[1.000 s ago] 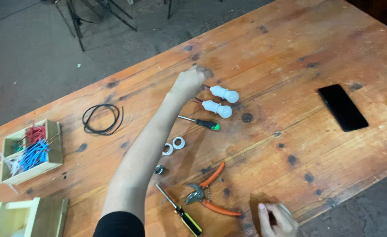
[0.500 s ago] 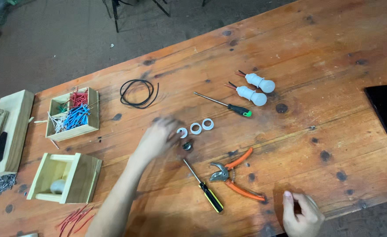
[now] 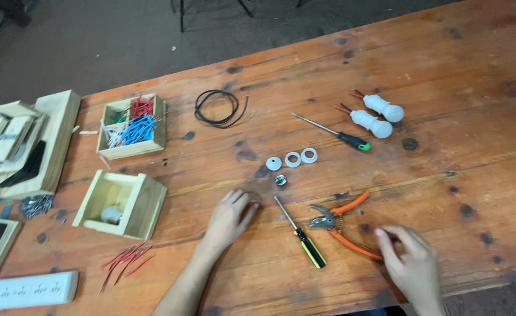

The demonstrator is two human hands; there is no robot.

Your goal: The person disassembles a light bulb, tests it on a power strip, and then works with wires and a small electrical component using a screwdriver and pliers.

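While the worn wooden table fills the head view, the left hand lies palm-down on its boards with the fingers spread and released, gripping nothing; its fingertips reach toward a small metal ring-shaped part that sits just beyond them, apart from the hand. Right of that hand lies a screwdriver with a yellow-and-black handle, its shaft pointing up toward the metal part. The right hand rests at the near edge, fingers loosely curled and open, its fingertips at the tail of the orange-handled pliers — whether they actually touch the handle cannot be told. Above the metal part stand three small white plastic rings in a row, and farther up-right a green-handled screwdriver lies beside two white bulb-shaped lamp holders with short wires. A black coil of wire lies toward the far side. On the left sit a wooden tray of red, blue and white wire pieces, an open wooden box, loose red wire pieces and a white power strip.
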